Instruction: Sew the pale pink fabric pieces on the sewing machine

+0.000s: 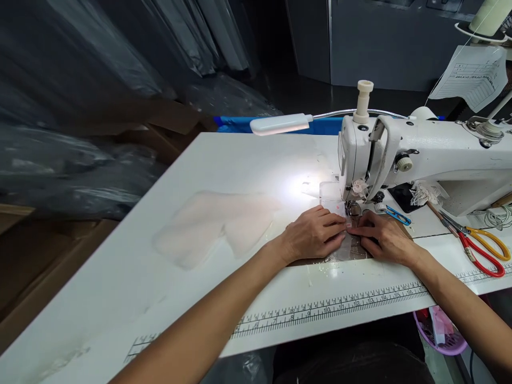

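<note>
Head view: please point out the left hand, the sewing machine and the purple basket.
Left hand [315, 233]: head view, back of the hand.
Sewing machine [436, 145]: head view, white upper body.
Purple basket [452, 350]: head view, rim nearest the camera.

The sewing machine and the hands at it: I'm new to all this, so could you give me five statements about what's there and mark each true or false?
1. The left hand and right hand both rest on material near the needle end of the sewing machine. True.
2. The scissors are in the left hand. False: the scissors lie on the table, beyond the right hand.
3. A measuring scale runs along the table's near edge. True.
4. The purple basket stands on the tabletop. False: it is below the table's edge.
5. The sewing machine is black. False: its body is white.
</note>
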`<act>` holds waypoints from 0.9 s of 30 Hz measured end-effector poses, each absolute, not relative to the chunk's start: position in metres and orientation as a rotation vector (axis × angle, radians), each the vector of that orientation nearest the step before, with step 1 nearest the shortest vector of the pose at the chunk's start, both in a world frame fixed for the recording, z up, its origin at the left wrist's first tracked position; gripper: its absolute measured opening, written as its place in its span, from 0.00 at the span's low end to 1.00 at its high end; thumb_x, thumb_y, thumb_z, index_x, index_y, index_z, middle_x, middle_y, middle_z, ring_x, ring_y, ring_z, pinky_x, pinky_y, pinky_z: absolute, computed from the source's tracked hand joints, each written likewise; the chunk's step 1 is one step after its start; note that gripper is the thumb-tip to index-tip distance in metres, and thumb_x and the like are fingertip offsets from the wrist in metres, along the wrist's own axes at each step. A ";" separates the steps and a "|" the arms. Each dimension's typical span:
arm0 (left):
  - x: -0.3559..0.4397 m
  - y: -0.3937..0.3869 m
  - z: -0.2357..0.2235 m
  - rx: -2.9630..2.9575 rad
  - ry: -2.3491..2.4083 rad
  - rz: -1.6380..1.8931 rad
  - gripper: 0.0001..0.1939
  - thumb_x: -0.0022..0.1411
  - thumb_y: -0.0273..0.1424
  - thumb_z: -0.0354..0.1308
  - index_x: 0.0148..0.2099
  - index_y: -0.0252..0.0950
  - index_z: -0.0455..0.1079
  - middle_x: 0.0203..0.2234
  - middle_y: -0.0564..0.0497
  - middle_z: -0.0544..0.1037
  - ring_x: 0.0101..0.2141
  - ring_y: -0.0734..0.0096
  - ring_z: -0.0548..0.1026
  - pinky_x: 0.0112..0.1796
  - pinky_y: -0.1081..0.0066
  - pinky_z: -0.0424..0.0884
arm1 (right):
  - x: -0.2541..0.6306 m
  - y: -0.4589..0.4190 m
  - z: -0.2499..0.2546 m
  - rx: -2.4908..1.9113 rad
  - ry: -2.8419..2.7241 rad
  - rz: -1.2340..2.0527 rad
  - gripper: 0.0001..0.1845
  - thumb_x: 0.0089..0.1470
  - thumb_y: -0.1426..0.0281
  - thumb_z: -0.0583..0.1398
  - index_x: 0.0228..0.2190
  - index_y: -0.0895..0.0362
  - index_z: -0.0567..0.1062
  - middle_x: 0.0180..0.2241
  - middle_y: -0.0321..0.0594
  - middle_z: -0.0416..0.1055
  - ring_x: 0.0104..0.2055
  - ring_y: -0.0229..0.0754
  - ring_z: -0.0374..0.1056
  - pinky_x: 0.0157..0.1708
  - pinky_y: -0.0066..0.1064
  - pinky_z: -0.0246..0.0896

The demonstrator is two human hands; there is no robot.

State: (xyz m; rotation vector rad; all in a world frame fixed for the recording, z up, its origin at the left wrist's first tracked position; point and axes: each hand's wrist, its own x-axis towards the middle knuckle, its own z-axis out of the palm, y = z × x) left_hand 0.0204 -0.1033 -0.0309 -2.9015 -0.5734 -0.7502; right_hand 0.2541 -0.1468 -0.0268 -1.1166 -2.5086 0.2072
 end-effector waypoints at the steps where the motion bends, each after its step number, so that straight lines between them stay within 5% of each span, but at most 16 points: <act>1: 0.020 -0.104 -0.030 -2.915 -0.572 -0.736 0.13 0.68 0.31 0.51 0.43 0.36 0.77 0.41 0.46 0.82 0.33 0.67 0.78 0.36 0.62 0.75 | 0.254 -0.147 -0.027 -1.124 -2.514 0.206 0.20 0.60 0.72 0.54 0.49 0.50 0.79 0.41 0.44 0.71 0.36 0.41 0.69 0.36 0.35 0.69; 27: 0.023 -0.103 -0.027 -2.825 -0.813 -0.477 0.19 0.70 0.37 0.47 0.49 0.33 0.76 0.48 0.41 0.78 0.38 0.61 0.76 0.39 0.61 0.70 | 0.243 -0.153 -0.027 -1.361 -2.457 0.301 0.23 0.61 0.76 0.52 0.56 0.54 0.72 0.48 0.51 0.66 0.40 0.45 0.71 0.40 0.40 0.74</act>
